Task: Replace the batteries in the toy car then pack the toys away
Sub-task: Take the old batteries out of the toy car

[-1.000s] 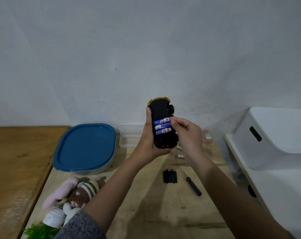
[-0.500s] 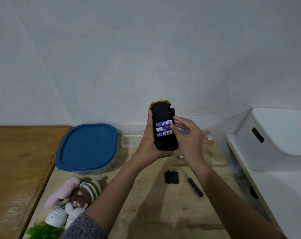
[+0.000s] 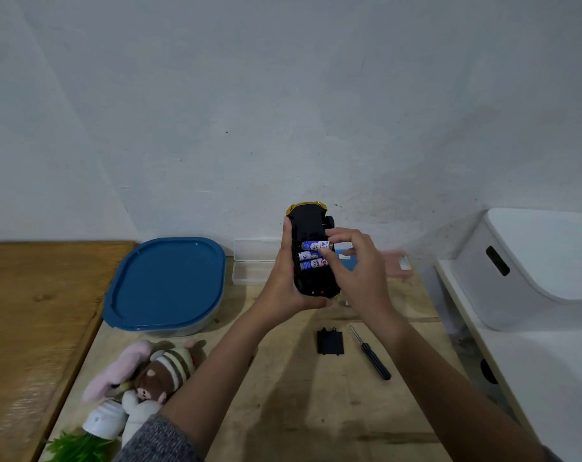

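Toy car [image 3: 311, 225] held upside down above the wooden table [image 3: 316, 411], black underside toward the camera, yellow body showing at the top edge. Battery bay open, three blue-and-white batteries [image 3: 311, 255] lying side by side inside. Left hand [image 3: 288, 281] wrapped around the car from the left and beneath, gripping it. Right hand [image 3: 358, 265] loosely curled, fingertips [image 3: 328, 253] touching the batteries' right ends. Below on the table, black battery cover [image 3: 330, 341], with a small screwdriver [image 3: 371, 354] just beside it. Further left, blue-lidded container [image 3: 166, 285] and a heap of plush toys [image 3: 146, 375].
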`<state>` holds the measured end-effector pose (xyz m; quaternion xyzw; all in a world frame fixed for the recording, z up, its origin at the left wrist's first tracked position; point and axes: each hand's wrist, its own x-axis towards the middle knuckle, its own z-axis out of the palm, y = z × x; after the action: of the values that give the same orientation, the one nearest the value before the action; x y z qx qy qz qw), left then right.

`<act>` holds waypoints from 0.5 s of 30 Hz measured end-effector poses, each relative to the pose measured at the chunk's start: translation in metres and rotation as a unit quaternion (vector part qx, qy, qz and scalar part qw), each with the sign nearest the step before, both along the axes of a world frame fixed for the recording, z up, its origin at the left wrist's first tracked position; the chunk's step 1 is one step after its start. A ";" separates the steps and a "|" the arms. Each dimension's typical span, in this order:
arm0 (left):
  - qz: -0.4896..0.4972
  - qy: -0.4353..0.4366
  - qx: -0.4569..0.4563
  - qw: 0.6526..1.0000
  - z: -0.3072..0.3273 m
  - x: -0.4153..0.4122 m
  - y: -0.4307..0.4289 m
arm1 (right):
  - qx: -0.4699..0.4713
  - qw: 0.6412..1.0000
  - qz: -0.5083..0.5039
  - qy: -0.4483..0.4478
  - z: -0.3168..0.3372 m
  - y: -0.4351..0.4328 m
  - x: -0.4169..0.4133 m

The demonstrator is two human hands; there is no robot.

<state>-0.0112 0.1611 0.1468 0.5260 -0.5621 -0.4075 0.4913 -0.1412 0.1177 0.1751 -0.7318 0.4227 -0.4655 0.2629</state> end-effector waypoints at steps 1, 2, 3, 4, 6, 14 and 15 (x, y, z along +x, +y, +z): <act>-0.003 0.001 0.004 1.000 -0.001 0.000 0.001 | 0.020 0.999 0.025 -0.021 0.003 0.001 0.001; -0.006 0.000 0.009 1.000 -0.002 0.000 0.002 | 0.046 0.996 0.046 -0.060 0.008 0.002 0.003; -0.009 0.000 0.013 1.000 -0.003 0.000 0.003 | 0.069 0.990 0.056 -0.109 0.013 0.003 0.005; -0.011 0.000 0.016 1.000 -0.004 0.000 0.004 | 0.088 0.981 0.054 -0.165 0.019 0.002 0.006; -0.009 0.000 0.020 1.000 -0.005 0.001 0.005 | 0.143 0.958 0.013 -0.248 0.032 -0.003 0.005; 0.008 -0.019 0.016 1.000 -0.003 0.005 0.004 | 0.179 0.953 -0.030 0.241 0.039 -0.014 0.002; 0.006 -0.023 0.015 1.000 -0.002 0.004 0.004 | 0.188 0.943 -0.013 0.275 0.037 -0.014 0.005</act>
<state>-0.0071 0.1648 0.1452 0.5461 -0.5635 -0.4008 0.4729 -0.1359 0.1041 0.2117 -0.7631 0.5677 -0.1622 0.2630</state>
